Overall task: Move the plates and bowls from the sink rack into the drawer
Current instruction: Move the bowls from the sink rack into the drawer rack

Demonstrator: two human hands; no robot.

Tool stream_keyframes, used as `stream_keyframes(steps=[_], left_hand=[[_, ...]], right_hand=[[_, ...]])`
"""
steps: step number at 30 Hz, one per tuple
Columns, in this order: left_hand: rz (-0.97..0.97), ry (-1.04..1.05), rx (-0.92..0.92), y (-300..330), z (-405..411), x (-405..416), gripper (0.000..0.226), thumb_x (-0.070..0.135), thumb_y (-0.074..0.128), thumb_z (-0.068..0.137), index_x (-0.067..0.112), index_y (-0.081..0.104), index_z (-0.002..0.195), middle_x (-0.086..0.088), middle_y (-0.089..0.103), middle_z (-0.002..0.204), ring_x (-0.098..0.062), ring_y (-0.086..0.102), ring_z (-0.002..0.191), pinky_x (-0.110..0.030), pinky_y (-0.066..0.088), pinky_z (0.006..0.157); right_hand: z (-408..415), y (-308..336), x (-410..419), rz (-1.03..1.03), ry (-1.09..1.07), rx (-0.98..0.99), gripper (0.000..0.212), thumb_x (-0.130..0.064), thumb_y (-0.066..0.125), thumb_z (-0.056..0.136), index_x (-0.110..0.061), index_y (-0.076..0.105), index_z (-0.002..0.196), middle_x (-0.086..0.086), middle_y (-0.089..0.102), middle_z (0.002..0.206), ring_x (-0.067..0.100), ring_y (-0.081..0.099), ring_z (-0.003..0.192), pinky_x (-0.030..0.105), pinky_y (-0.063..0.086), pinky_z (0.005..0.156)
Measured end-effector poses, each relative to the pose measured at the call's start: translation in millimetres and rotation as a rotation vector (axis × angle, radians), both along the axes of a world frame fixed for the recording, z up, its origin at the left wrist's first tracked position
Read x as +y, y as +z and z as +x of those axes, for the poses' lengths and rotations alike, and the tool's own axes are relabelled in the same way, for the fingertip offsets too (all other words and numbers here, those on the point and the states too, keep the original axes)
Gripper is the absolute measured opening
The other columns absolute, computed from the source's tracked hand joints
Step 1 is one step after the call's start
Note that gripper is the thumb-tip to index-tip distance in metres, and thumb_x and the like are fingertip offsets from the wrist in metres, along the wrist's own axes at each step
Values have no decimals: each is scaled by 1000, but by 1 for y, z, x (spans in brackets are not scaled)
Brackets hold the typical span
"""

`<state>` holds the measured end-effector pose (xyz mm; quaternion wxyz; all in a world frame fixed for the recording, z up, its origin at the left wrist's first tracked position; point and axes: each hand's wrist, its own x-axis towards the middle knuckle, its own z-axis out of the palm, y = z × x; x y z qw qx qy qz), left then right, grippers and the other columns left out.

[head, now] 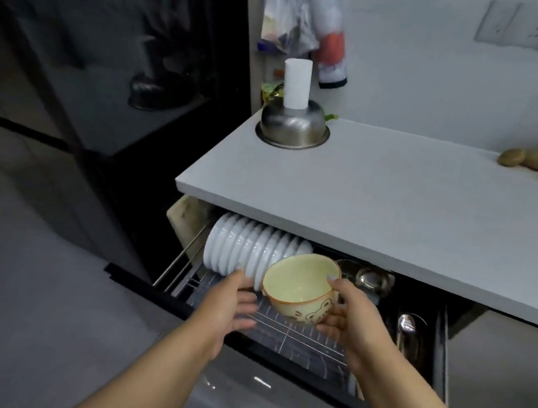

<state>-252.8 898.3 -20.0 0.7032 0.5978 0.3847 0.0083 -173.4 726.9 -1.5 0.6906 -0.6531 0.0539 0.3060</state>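
A cream bowl (298, 282) with a brown rim and a bear drawing sits tilted over the wire rack (297, 337) of the pulled-out drawer. My right hand (347, 315) grips it, thumb on the rim and fingers curled round its right side. My left hand (229, 305) hovers just left of the bowl with fingers relaxed, near a row of several white plates (240, 248) standing upright in the rack. The drawer's back is hidden under the countertop.
A white countertop (399, 201) overhangs the drawer, bearing an upturned steel bowl (292, 126) with a white roll on it and two potatoes (526, 158). Glassware (371, 280) and a ladle (407, 327) lie in the drawer's right part. A dark cabinet stands left.
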Motion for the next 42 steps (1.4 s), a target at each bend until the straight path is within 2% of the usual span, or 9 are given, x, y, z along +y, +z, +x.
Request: stream_keyframes(steps=[5,9,15,19,24,27,31,36,42], left_hand=[[135,142,56,-15,-28,91,42,37,35,102,8,55,126,-8,58,114,-21,56,104,-35,49,85],[287,181,80,-27,-42,147,27,37,41,100,21,54,83,-3,55,91,-22,53,92,-42,46,95],[545,117,166,-42,-54,188,26,29,40,100,23,40,74,2,43,77,-17,41,77,-30,27,60],[643,3,251,-66,-51,216,31,33,43,99,11,58,116,-2,59,113,-20,53,108,-33,43,90],[797,-169,330,-89,-37,240,57,37,41,99,17,25,150,-3,24,157,-18,18,145,-37,19,118],[932,-270,347,-104,-24,252,63,38,39,100,15,15,152,-4,13,160,-16,4,148,-32,4,120],[1049,-370,394,-125,-7,266,65,39,34,100,13,5,153,-5,3,162,-16,-4,148,-32,-6,119],[1195,-455,497,-142,6,274,65,42,26,100,14,0,153,-5,-1,162,-17,-8,148,-38,-6,120],[1188,-436,503,-148,9,279,67,43,28,95,14,11,153,-6,14,160,-19,10,148,-37,6,118]], right_hand=[[-5,-18,77,-62,44,18,13,-28,52,93,-16,53,88,14,61,74,17,57,51,30,45,56],[-2,-37,126,-139,75,40,18,-27,55,92,-10,56,91,13,60,71,16,56,47,25,45,47],[13,-82,180,-269,124,40,25,-29,60,90,-4,60,89,13,61,71,23,57,60,30,45,55],[28,-119,212,-383,165,41,31,-27,64,87,3,61,92,19,65,81,31,63,73,34,51,61],[42,-163,252,-512,244,42,28,-25,71,81,-3,56,74,16,57,65,24,55,55,26,42,48],[46,-184,274,-583,279,65,33,-28,75,76,1,58,79,14,60,65,23,57,53,27,46,47],[58,-246,291,-684,398,94,82,-55,73,45,-4,50,106,13,66,90,30,68,79,46,59,71],[51,-243,318,-825,454,115,63,-44,78,68,-13,37,106,8,60,93,30,66,86,48,58,76],[46,-255,342,-953,515,22,66,-55,70,68,-14,44,113,12,62,112,28,64,97,31,51,75]])
